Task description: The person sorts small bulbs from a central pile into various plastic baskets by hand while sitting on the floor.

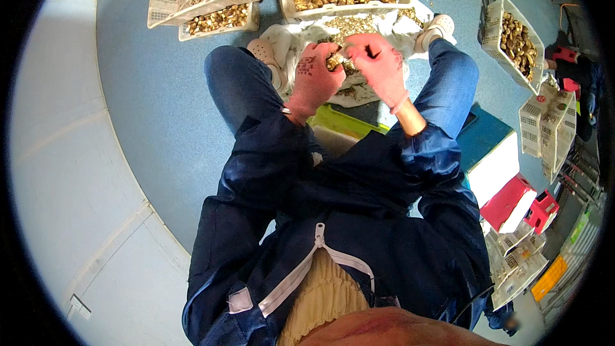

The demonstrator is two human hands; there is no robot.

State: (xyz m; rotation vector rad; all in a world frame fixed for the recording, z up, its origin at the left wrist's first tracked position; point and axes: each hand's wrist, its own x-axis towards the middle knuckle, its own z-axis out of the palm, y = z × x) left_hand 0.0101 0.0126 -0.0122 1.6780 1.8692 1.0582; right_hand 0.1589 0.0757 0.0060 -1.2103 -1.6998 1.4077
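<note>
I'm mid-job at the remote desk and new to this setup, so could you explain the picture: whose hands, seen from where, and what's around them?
There is no machine: these are a person's hands in pink fabric gloves. One wide fisheye camera on the person's head looks down, so edges curve and the sleeves enter from below.

The left hand grips a lumpy brown-and-cream piece. The right hand is right beside it; whether it grips it too is unclear.

Beneath the hands, a rumpled white cloth strewn with tan bits lies on the blue floor. Beyond it stands a perforated white plastic crate of similar brown-and-cream pieces; I can't tell exactly what they are. Others stand to the left and right.
</note>
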